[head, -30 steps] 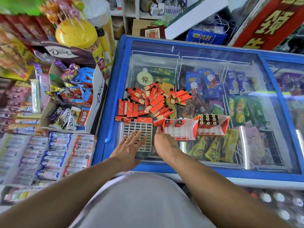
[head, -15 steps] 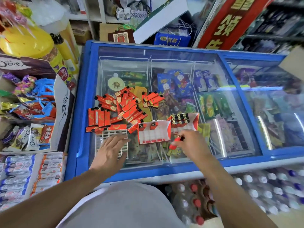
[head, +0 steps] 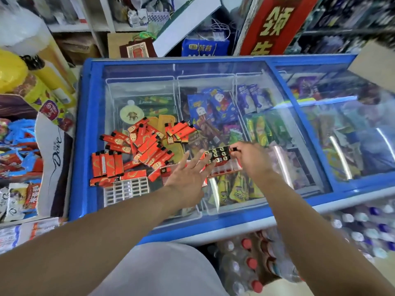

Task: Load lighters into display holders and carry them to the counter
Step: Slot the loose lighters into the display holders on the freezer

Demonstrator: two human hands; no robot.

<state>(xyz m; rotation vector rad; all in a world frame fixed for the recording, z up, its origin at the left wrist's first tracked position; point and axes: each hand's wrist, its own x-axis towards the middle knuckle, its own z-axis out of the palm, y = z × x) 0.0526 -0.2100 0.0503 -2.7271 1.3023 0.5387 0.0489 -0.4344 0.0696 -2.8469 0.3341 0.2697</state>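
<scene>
A heap of red lighters point(head: 147, 144) lies on the glass lid of the blue freezer point(head: 84, 146), with a neat row of them point(head: 108, 164) to its left. A red display holder point(head: 217, 155) with several black-topped lighters standing in it sits right of the heap. My right hand point(head: 251, 160) pinches one lighter point(head: 233, 149) at the holder's right end. My left hand point(head: 188, 178) is spread flat, fingertips at the holder's left side, covering a second red-and-white holder point(head: 165, 170). A white grid tray point(head: 126, 189) lies near the front edge.
An open Dove chocolate carton point(head: 53, 161) stands against the freezer's left side, with snack packets around it. Capped water bottles point(head: 248, 263) are stacked on the floor below the freezer's front. A red sign point(head: 275, 24) and cluttered shelves rise behind.
My right hand picked up a lighter and brought it to the right end of the loaded holder. My left hand left the white grid tray and slid right over the holders.
</scene>
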